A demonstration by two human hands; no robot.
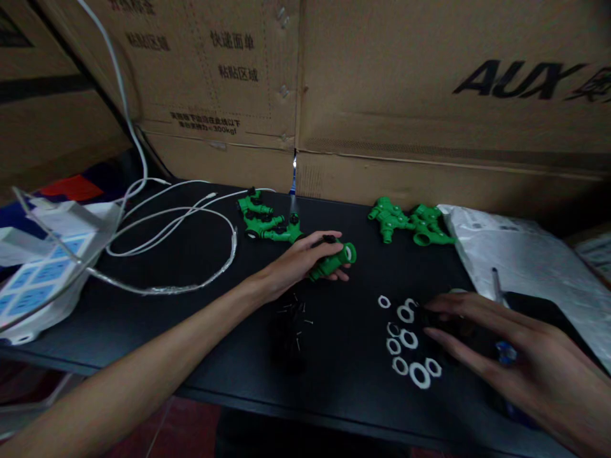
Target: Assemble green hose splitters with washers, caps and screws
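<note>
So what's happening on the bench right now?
The left hand grips a green plastic fitting on the black table. The right hand reaches over the scattered white rings, fingertips beside them. More green fittings lie at the back, and small dark screws sit between the hands.

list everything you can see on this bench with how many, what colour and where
green fitting: one, green, held in the left hand, mid-table
green fittings, left group: several, green, table back
green fittings, right group: several, green, table back right
washers: about nine, white, by the right fingertips
screws: small heap, dark, table centre
cables: several, white, left
plastic bag: one, pale, right
cardboard boxes: several, brown, behind
table: one, black
left hand: gripping the fitting
right hand: at the washers
</note>
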